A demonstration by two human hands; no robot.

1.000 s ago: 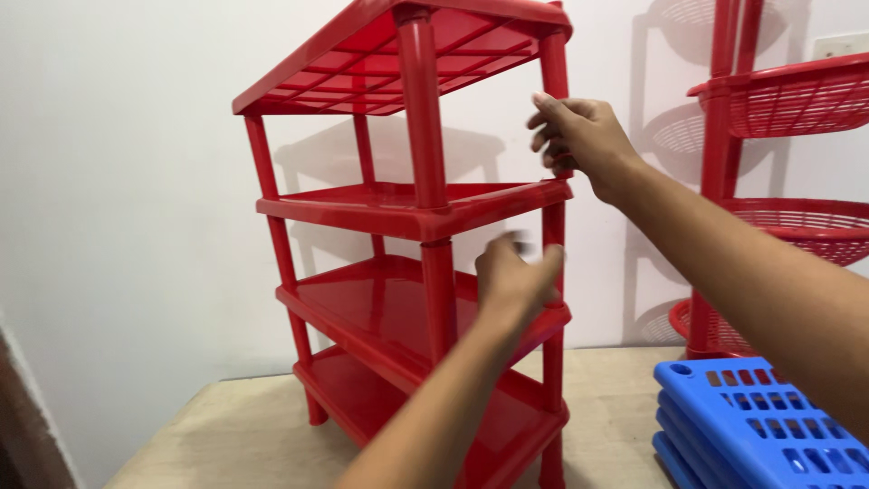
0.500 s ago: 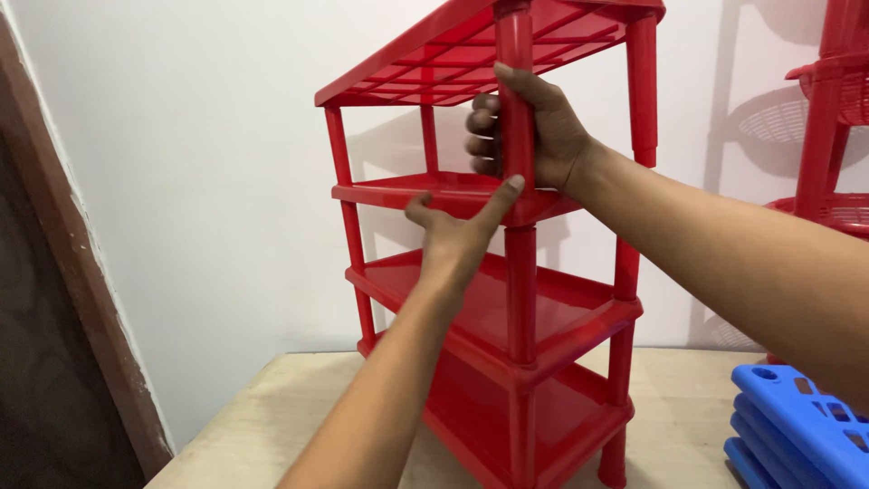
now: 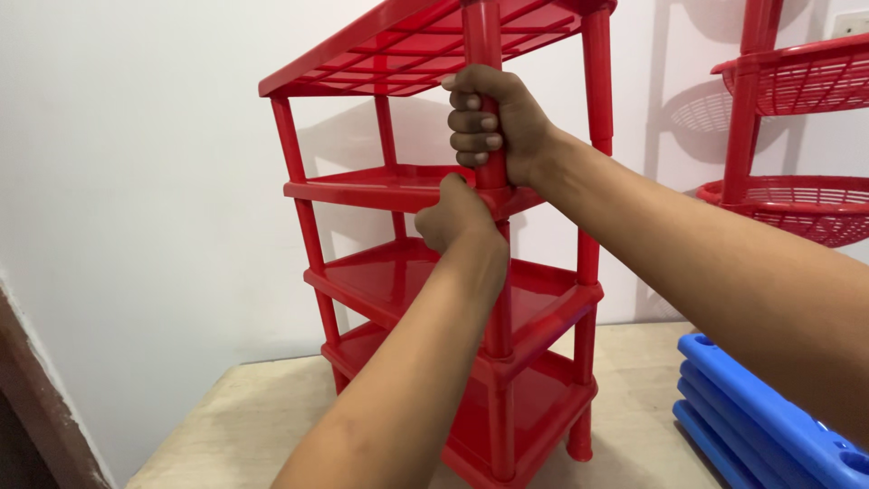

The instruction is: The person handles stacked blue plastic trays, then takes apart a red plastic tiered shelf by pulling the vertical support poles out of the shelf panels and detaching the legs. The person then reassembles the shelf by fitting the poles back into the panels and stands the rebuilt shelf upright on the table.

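Observation:
A red plastic shelf rack with several tiers stands on a pale tabletop against a white wall. My right hand is wrapped around the rack's near front post, between the top tier and the second tier. Just below it, my left hand grips the corner of the second tier where that post meets the shelf. Both forearms reach in from the lower right and bottom of the view.
A second red rack with round basket tiers stands at the right by the wall. A stack of blue plastic shelf panels lies at the lower right on the table. A dark wooden edge runs along the lower left.
My left hand moved from pointing at the second tier to gripping its corner. My right hand stays on the front post. The view has shifted so the rack sits nearer the centre.

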